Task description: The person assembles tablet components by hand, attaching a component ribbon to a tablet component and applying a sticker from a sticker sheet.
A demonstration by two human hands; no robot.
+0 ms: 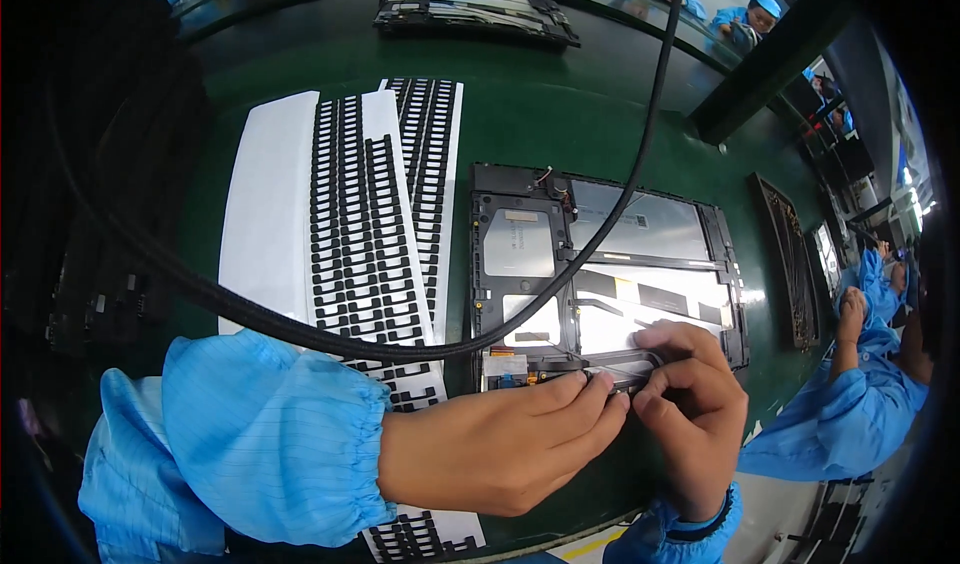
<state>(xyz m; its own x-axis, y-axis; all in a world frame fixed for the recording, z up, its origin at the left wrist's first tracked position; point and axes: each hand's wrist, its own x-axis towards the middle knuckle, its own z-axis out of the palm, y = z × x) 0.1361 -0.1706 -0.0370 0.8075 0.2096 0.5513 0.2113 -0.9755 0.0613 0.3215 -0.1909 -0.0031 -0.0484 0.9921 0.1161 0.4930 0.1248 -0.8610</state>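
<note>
A flat electronic device chassis [520, 294] with a black frame and silver panels lies open on the green bench. At its near edge, my left hand [500, 449] reaches in from the left, fingers pressed together, tips on the frame's rim. My right hand [700, 394] is curled at the same edge, thumb and fingers bent close to the left fingertips. Whatever small part they pinch is too small or hidden to name. To the left lie white sheets [270, 194] bearing rows of black die-cut pieces [350, 214]; one strip runs beneath my left forearm.
A thick black cable [400, 351] loops across the view above the device. A dark tray [785, 259] of thin parts stands at the right. Another similar device [470, 12] sits at the far side. A co-worker's blue sleeve [840, 414] is close on the right.
</note>
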